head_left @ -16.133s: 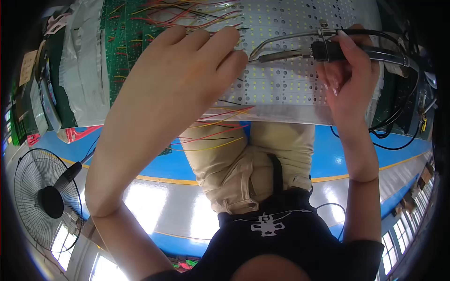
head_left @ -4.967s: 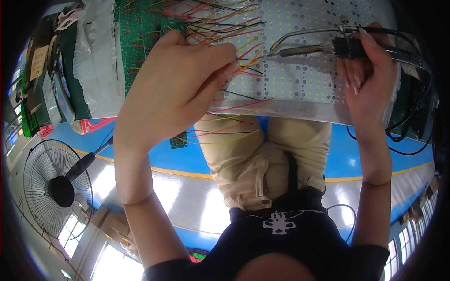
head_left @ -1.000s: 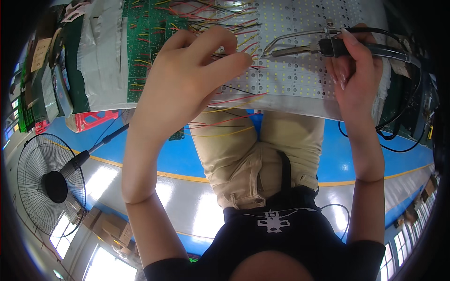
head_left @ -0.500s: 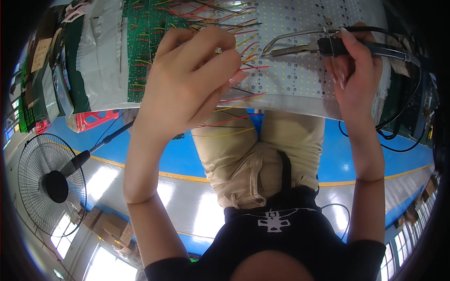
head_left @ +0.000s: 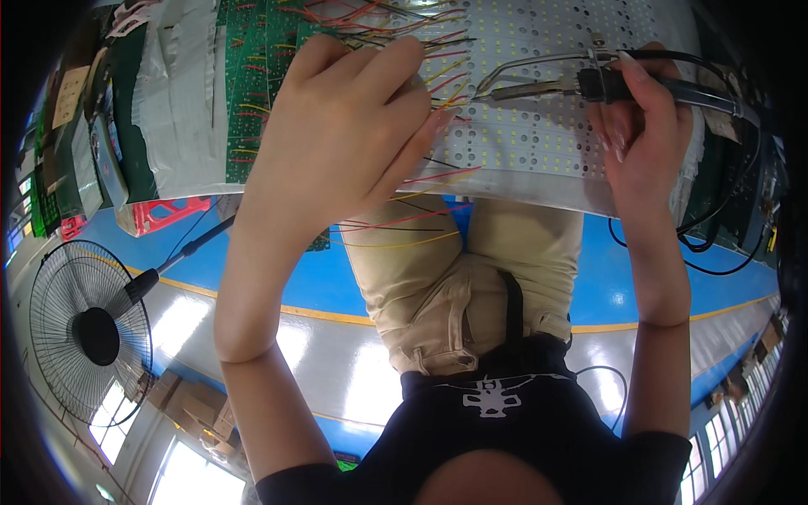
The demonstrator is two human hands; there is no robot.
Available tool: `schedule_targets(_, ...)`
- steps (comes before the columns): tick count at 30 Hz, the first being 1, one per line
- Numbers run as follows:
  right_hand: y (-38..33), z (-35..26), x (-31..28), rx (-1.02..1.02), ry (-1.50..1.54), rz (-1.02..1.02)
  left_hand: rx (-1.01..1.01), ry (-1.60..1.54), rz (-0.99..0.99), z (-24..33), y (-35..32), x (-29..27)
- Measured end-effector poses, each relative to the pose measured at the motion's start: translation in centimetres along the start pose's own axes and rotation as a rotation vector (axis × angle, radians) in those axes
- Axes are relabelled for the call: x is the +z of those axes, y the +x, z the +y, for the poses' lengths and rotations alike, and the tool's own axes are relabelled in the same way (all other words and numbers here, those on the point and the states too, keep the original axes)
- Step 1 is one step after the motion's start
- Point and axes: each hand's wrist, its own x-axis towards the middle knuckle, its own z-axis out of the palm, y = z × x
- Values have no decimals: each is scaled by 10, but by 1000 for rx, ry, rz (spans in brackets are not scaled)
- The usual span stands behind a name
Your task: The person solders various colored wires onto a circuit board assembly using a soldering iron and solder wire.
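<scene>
My left hand [head_left: 345, 135] rests on a white perforated panel [head_left: 547, 143] dotted with small yellow parts, its fingertips pinching thin red and yellow wires [head_left: 438, 84] against the board. My right hand [head_left: 644, 126] grips the black handle of a soldering iron [head_left: 589, 82]; its metal tip points left and ends just beside my left fingertips. A green circuit board [head_left: 252, 76] with more coloured wires lies under and left of my left hand.
Grey-taped bundles and more green boards [head_left: 126, 126] fill the left of the bench. A red plastic piece [head_left: 172, 210] hangs at the bench edge. Black cables [head_left: 715, 244] droop at the right. A standing fan [head_left: 84, 328] is on the blue floor, cardboard boxes [head_left: 198, 404] near it.
My left fingers have shifted slightly on the wires and the iron's tip stays close beside them. My right hand has barely moved.
</scene>
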Motion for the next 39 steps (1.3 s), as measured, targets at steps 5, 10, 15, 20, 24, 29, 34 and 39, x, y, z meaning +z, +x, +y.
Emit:
schedule_targets(5, -1, 0, 1, 4, 1, 11, 5, 12, -19, -1, 0, 2)
schedule_targets(10, -2, -2, 0, 3, -18, 8, 3, -2, -36, -1, 2, 1)
schedule_targets(15, -4, -3, 0, 7, -38, -24, 1, -9, -34, 0, 2, 0)
schedule_targets(20, -4, -3, -1, 16, -55, -51, 0, -19, -29, -1, 2, 0)
schedule_targets(24, -5, -3, -1, 5, -65, -44, 9, -14, -27, -1, 3, 1)
schedule_targets(29, -5, -3, 4, 0, -179, -11, 10, -23, -14, -1, 2, 1)
schedule_targets(34, -5, -4, 4, 6, -187, -1, 9, -2, -59, 8, 11, -7)
schedule_targets(39, -5, -4, 6, 12, -180, 2, -12, -1, -69, 9, 10, -8)
